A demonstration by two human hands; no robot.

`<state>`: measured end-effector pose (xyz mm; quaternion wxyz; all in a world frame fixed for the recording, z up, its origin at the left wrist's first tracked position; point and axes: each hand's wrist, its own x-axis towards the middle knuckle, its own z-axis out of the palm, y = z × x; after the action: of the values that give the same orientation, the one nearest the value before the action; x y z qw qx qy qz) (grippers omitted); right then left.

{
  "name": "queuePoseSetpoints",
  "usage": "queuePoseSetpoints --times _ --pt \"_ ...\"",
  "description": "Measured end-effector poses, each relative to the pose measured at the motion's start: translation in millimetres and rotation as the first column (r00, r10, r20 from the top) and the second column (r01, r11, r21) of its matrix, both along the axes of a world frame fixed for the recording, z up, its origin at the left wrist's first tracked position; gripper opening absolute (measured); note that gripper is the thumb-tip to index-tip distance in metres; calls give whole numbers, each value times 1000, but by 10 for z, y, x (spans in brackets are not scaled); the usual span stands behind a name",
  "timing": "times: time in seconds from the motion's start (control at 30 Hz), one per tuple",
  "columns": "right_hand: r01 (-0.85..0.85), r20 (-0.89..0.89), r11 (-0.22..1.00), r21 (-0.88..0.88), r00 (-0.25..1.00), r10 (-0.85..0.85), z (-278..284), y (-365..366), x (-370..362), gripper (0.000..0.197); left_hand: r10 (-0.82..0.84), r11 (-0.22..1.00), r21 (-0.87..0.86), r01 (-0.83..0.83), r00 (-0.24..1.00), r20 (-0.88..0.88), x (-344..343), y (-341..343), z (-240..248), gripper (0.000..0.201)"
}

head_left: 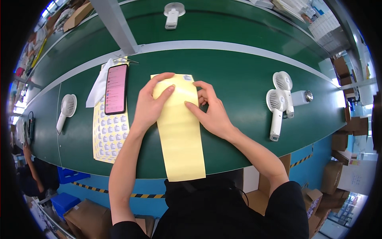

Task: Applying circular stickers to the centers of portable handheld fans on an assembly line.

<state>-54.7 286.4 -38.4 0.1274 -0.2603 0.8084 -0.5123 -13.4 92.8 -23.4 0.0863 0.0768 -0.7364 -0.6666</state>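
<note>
From my remote station I report the following, nearest first: the black clothing (199,211) of the person wearing the camera fills the lower edge of the view. Directly ahead of it, a long yellow sheet (181,135) runs lengthwise away from the body on the green tabletop (246,109), its near end lapping over the near edge. I find both hands at its far half. The left hand (149,105) covers the left edge, its fingers partly spread, thumb flat on the face and index finger at the top edge; I cannot tell whether they grip or only press. The right hand (215,113) has its fingers bent and parted from the thumb, thumb tip and index tip both at the right edge; I cannot confirm a pinch. A small printed label (187,77) sits in the sheet's far right corner, near that index finger. To the left I note a stack of label sheets (111,135), with a phone (115,89), screen lit pink, and white paper (95,91) upon it. One white handheld fan (69,106) lies farther left; two more fans (276,125) lie together at right, beside a pale object (299,98) with a round metallic end. Beyond the grey rail (207,45) lies a fourth fan (172,18).
</note>
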Motion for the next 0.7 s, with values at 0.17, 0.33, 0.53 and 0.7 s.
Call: queuePoseSetpoints --times 0.17,0.33,0.53,0.7 --pt "27 106 962 -273 994 3 -71 -12 46 51 -44 997 -62 44 999 15 22 32 9 30" --pt "-3 29 975 -223 1000 10 -79 -28 33 42 47 976 -212 -51 999 -21 5 -82 -65 32" --pt "38 -14 985 -168 999 -41 -85 -20 34 32 120 877 -454 -159 986 -114 -56 -77 -181 46" --pt "39 101 983 -182 995 -21 -44 -7 14 27 114 880 -453 -143 989 -90 -24 -70 -168 37"
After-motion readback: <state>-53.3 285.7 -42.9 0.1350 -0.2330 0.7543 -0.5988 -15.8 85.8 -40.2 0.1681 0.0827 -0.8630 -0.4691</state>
